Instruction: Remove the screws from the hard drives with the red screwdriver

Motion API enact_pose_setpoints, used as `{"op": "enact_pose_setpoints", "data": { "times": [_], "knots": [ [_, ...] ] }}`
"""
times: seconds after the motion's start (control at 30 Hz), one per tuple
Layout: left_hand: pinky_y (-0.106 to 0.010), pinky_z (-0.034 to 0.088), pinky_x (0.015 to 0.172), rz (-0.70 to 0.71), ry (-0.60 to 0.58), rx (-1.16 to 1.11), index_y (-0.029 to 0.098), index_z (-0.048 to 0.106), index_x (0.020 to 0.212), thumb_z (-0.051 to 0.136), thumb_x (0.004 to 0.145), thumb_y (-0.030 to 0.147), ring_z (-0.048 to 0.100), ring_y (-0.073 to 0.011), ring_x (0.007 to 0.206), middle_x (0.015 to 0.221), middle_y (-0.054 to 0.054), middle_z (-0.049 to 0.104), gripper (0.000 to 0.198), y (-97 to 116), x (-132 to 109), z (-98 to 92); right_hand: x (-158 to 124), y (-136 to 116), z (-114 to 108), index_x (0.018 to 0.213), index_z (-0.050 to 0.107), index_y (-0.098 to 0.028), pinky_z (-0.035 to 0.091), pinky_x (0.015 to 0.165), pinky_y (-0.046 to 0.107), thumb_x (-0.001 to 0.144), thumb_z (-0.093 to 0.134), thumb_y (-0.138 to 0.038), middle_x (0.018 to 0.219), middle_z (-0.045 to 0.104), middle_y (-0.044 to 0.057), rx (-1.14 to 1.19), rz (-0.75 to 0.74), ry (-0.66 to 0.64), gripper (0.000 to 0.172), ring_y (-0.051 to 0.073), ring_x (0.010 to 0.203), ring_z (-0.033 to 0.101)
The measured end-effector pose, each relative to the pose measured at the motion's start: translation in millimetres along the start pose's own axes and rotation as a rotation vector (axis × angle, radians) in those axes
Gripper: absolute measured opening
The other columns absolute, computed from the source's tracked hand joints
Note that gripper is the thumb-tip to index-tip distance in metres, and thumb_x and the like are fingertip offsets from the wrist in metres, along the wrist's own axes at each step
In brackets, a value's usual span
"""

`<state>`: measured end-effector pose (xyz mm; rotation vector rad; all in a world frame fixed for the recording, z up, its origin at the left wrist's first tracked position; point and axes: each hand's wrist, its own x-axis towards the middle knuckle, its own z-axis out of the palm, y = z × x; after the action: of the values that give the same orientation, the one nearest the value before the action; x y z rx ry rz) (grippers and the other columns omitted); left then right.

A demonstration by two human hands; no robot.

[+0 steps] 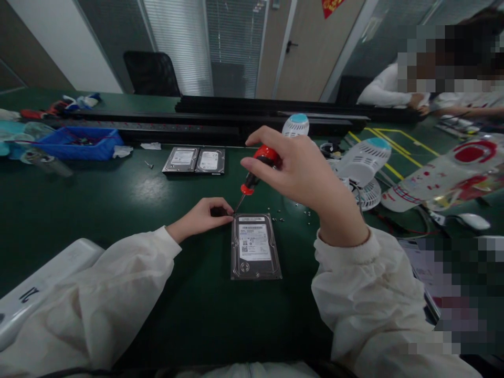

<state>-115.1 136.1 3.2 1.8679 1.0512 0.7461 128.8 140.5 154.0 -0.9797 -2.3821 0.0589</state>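
Observation:
A hard drive (255,244) lies flat on the green table, its white label facing up. My right hand (299,170) grips a red and black screwdriver (252,181) by its handle, tilted so the tip points down to the drive's far left corner. At that same corner, the thumb and fingers of my left hand (207,216) are pinched together beside the tip; whatever is between them is too small to make out. Several small screws (279,219) are scattered just right of the drive's far edge.
Two more hard drives (196,160) lie farther back. A blue tray (84,144) stands at the far left, near a white case (47,289). White fans (364,160), a bottle (449,170) and a mouse (473,221) occupy the right. Another person's sleeve (384,86) shows across the table.

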Motion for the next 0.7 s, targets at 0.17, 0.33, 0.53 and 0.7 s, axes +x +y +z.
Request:
{"op": "enact_pose_setpoints", "data": {
  "times": [0.17,0.33,0.53,0.7],
  "knots": [
    [-0.038,0.056,0.083,0.004,-0.014,-0.007,0.019,0.076,0.096,0.077,0.088,0.039,0.069,-0.0226,0.089,0.096,-0.005,0.074,0.022,-2.1,-0.2,-0.9,0.0,2.6,-0.8,0.133,0.062,-0.015,0.033,0.065,0.032,0.09,0.057,-0.026,0.079,0.064,0.002,0.014,-0.057,-0.019,0.045,0.015,0.065,0.05],
    [-0.038,0.056,0.083,-0.002,-0.011,-0.005,0.019,0.076,0.095,0.076,0.087,0.039,0.069,-0.0226,0.089,0.096,-0.004,0.074,0.021,-0.2,-0.2,-0.2,1.8,4.0,0.5,0.136,0.063,-0.017,0.033,0.066,0.032,0.099,0.055,-0.045,0.079,0.065,0.002,0.006,-0.012,-0.01,0.047,0.017,0.068,0.054],
    [-0.038,0.056,0.083,0.004,-0.008,-0.009,0.019,0.075,0.093,0.077,0.086,0.04,0.069,-0.023,0.089,0.095,-0.005,0.075,0.022,1.2,0.5,0.3,0.4,1.0,0.4,0.135,0.061,-0.016,0.032,0.064,0.032,0.095,0.057,-0.034,0.07,0.056,-0.001,-0.022,-0.004,-0.02,0.044,0.016,0.063,0.048],
    [-0.038,0.056,0.084,0.006,0.002,0.008,0.019,0.075,0.093,0.077,0.086,0.039,0.069,-0.0226,0.089,0.094,-0.004,0.074,0.021,-0.4,0.8,0.3,0.5,0.7,0.0,0.121,0.066,-0.017,0.028,0.064,0.032,0.099,0.056,-0.048,0.066,0.051,-0.001,-0.097,0.071,0.026,0.039,0.016,0.062,0.046]
  ]
}}
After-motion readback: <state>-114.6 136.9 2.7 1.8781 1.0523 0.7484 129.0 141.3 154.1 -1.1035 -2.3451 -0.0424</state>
